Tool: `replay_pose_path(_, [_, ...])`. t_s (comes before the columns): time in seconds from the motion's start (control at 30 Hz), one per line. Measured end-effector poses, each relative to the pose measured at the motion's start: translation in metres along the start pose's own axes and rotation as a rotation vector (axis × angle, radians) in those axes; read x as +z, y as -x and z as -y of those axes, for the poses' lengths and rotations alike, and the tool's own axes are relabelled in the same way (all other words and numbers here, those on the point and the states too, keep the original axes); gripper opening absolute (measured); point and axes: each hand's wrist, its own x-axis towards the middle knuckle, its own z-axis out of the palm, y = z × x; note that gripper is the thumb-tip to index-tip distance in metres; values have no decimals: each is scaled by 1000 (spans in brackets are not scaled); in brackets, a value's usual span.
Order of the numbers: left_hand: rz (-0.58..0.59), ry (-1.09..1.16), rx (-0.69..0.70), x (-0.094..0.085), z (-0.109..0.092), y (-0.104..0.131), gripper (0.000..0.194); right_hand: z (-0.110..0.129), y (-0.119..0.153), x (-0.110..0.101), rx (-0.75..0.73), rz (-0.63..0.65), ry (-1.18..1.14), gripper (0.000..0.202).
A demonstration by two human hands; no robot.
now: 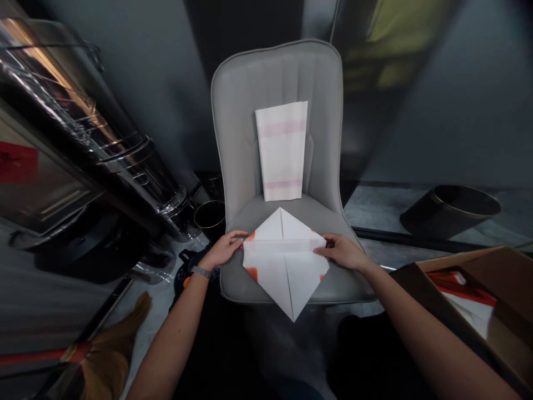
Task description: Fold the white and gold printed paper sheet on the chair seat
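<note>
A sheet of white paper [270, 272], folded into a pointed, diamond-like shape with orange patches near its side corners, lies over the front of a grey chair seat [239, 286]. Creases run down its middle and a band crosses it. At its left corner my left hand [222, 250] has thumb and fingers close together on the edge. My right hand [343, 251] pinches the right edge, thumb on top and fingers partly hidden. Behind, a white folded paper piece [283, 153] with two pink bands stands upright against the chair's backrest [237, 105].
To the right stands an open cardboard box [462, 261] with red and white papers inside. A dark round bin [449, 214] shows behind it. On the left are shiny wrapped cylinders [120, 150], another dark bin [210, 215] and a broom [110, 355] on the floor.
</note>
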Motion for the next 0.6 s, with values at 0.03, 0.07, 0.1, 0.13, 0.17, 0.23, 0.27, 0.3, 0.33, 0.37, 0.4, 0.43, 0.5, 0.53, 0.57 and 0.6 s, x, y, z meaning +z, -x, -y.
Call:
replay_pose_path(0.03, [23, 31, 4, -1, 0, 1, 46, 0, 0, 0, 6, 2, -6, 36])
replay_pose_path(0.07, [53, 70, 17, -1, 1, 1, 46, -1, 0, 0, 10, 3, -13, 36])
replay_pose_path(0.1, [88, 110, 36, -2, 1, 2, 45, -1, -1, 0, 12, 2, -17, 36])
replay_pose_path(0.13, [121, 143, 57, -3, 2, 3, 44, -2, -1, 0, 12, 0, -19, 36])
replay_pose_path(0.17, [146, 167, 73, -4, 2, 3, 44, -2, -1, 0, 11, 0, -18, 35])
replay_pose_path(0.23, [162, 171, 80, -5, 3, 4, 42, -2, -1, 0, 9, 1, -12, 33])
replay_pose_path(0.27, [152, 159, 71, -5, 4, 4, 40, -2, -1, 0, 7, 2, -10, 32])
replay_pose_path(0.3, [133, 144, 58, -5, 4, 4, 39, -2, -1, 0, 3, 2, -12, 32])
replay_pose_path(0.33, [110, 129, 44, -5, 4, 3, 37, -2, -2, 0, -1, 3, -17, 31])
replay_pose_path(0.37, [89, 118, 31, -5, 4, 3, 36, -1, -2, 0, -2, 3, -22, 31])
replay_pose_path(0.4, [69, 112, 20, -4, 4, 2, 36, -1, -2, 0, 0, 4, -26, 31])
replay_pose_path(0.43, [54, 110, 12, -4, 4, 2, 36, -1, -2, 0, 6, 3, -27, 31])
replay_pose_path(0.5, [33, 110, 4, -4, 5, 0, 37, -1, -1, 0, 18, 4, -24, 31])
replay_pose_path(0.53, [27, 110, 1, -4, 5, 0, 36, -1, -1, 1, 22, 5, -23, 32])
replay_pose_path(0.57, [24, 111, 1, -4, 5, -1, 36, -1, -1, 2, 25, 6, -22, 32])
replay_pose_path(0.6, [23, 112, 1, -4, 6, -1, 36, -1, 0, 2, 28, 7, -20, 32])
